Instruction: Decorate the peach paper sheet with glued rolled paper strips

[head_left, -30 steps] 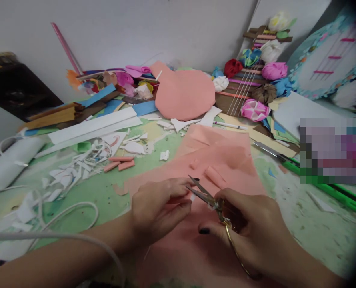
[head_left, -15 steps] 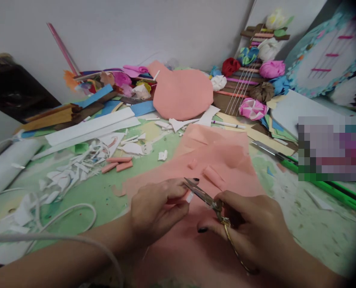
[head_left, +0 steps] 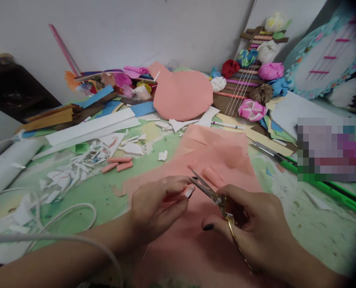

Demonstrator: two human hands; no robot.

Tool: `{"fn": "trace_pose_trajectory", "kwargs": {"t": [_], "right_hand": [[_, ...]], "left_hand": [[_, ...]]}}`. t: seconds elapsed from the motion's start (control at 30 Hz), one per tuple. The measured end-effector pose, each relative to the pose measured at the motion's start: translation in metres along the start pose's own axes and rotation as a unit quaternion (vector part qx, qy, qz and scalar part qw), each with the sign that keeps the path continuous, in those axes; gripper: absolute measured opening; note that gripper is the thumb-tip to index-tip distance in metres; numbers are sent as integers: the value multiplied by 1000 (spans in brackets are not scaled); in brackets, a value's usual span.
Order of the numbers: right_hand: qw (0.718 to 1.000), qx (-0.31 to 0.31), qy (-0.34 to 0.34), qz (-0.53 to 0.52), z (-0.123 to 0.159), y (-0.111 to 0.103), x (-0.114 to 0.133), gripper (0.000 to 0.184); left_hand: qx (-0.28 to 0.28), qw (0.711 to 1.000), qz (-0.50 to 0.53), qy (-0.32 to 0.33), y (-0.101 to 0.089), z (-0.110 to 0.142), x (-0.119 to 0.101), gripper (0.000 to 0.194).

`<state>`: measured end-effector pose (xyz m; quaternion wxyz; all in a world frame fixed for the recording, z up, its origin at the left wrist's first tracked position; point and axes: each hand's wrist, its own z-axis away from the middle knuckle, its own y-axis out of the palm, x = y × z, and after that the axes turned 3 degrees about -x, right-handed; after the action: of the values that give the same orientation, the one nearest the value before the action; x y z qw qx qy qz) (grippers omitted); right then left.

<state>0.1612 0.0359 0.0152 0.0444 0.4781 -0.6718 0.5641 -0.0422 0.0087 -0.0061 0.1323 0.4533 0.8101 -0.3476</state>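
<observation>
My left hand (head_left: pixel 160 204) pinches a small piece of pink paper with a white side (head_left: pixel 190 191). In my right hand (head_left: pixel 253 224) is a pair of scissors (head_left: pixel 209 192) with gold handles, its blades slightly apart beside the left fingertips. Under both hands spreads a large sheet of pink paper (head_left: pixel 223 154). Just beyond the scissors, a rolled pink scrap (head_left: pixel 212 176) lies on that sheet. Several small pink strips (head_left: pixel 118 163) rest to the left of the sheet.
Paper scraps (head_left: pixel 82 162) and a white cable (head_left: pixel 88 206) lie on the left. A pink paper guitar-like shape (head_left: pixel 184 94) leans at the back. On the right are a green cutter knife (head_left: pixel 289 162) and a blurred patch. Paper flowers (head_left: pixel 253 110) stand behind.
The scissors have shifted slightly right, away from the left fingers' pinched paper. My left fingers have turned the pink piece a little, so its white side faces differently.
</observation>
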Motion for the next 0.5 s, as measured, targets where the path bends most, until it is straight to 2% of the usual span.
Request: {"fn": "trace_pose_trajectory", "kwargs": {"t": [0.13,0.27,0.4,0.5], "right_hand": [[1000,16,-3,14,-1,0,0,33],[999,20,28,2,-2,0,-4,29],[990,10,113,-83,-6,-3,-6,20],[962,20,168,-212,-10,-4,-5,16]], "left_hand": [[38,999,25,-23,1,0,2,15],[125,985,84,-79,0,-5,0,16],[201,934,191,-224,1,-9,-3,15],[219,880,265,-327,3,-9,-2,20]]}}
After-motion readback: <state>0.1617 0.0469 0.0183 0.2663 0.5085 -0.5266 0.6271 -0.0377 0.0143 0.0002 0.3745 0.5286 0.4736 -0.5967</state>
